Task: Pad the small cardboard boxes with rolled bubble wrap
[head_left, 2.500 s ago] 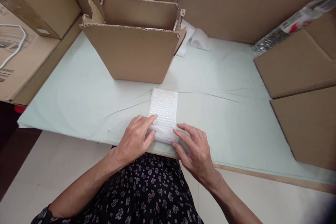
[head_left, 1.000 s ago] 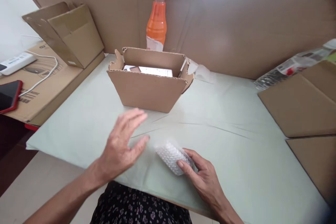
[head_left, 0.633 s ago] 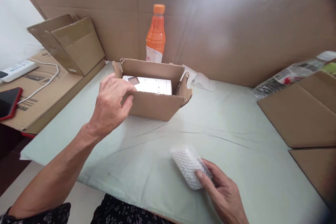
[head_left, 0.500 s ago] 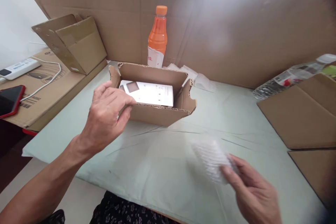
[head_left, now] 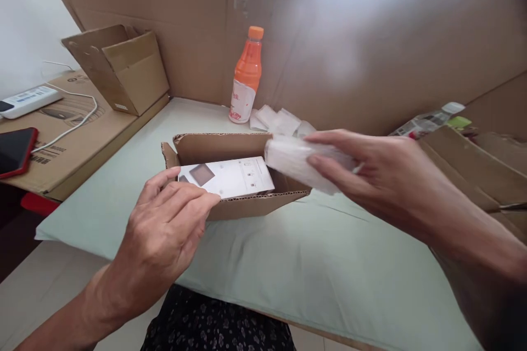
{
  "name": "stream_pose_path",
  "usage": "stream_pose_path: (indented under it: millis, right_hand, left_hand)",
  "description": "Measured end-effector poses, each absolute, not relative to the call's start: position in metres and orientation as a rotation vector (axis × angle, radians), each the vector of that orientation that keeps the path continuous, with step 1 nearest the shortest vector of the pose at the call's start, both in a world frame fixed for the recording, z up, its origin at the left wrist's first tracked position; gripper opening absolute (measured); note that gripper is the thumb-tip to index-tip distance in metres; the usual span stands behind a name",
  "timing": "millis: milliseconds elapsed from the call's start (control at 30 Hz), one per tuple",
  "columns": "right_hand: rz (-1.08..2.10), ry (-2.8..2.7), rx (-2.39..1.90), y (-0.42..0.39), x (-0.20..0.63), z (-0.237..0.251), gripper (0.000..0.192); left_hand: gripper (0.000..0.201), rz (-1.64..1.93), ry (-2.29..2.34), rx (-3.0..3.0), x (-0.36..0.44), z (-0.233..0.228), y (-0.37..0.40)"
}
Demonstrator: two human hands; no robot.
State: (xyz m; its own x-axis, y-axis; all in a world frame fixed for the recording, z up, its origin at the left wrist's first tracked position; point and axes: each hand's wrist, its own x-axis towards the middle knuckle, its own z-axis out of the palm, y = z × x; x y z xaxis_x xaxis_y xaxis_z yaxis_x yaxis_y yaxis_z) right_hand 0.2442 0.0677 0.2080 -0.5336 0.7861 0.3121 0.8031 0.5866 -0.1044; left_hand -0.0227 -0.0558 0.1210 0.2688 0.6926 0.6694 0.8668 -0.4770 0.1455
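An open cardboard box (head_left: 242, 209) stands on the pale green cloth, with a white printed box (head_left: 230, 181) lying inside it. My left hand (head_left: 168, 225) is closed over the near left corner of the cardboard box, its fingertips by the end of the white box; its thumb is partly hidden. In my right hand (head_left: 358, 159) is a bundle of bubble wrap (head_left: 292, 159), pinched between thumb and fingers. The bundle is over the right end of the cardboard box and slightly blurred; what it wraps, if anything, cannot be made out.
Behind the box stand an orange drink bottle (head_left: 247, 77) and several pieces of white packing (head_left: 278, 119). At left, a large flat carton (head_left: 74, 148) bears another open box (head_left: 140, 77), a phone (head_left: 16, 151) and a power strip (head_left: 31, 100). On the right are cardboard boxes (head_left: 457, 159) and a clear plastic bottle (head_left: 432, 119).
My right hand has carried the bubble wrap from the near right of the cloth up and left to the box. My left hand stays at the box's near left corner. The view has shifted slightly.
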Motion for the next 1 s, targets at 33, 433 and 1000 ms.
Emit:
stream_pose_path:
  millis: [33, 433, 1000]
  right_hand:
    - [-0.159, -2.619, -1.325, 0.076, 0.234, 0.212, 0.025]
    - [-0.068, -3.202, -1.436, 0.112, 0.164, 0.204, 0.011]
    - [-0.009, -2.052, -1.266, 0.054, 0.271, 0.169, 0.017]
  left_hand:
    - [0.026, -1.03, -1.434, -2.282, -0.022, 0.119, -0.056]
    - [0.025, -1.149, -1.391, -2.241, -0.021, 0.11, -0.05]
    - [0.064, -1.601, -1.641, -1.763, -0.034, 0.065, -0.071]
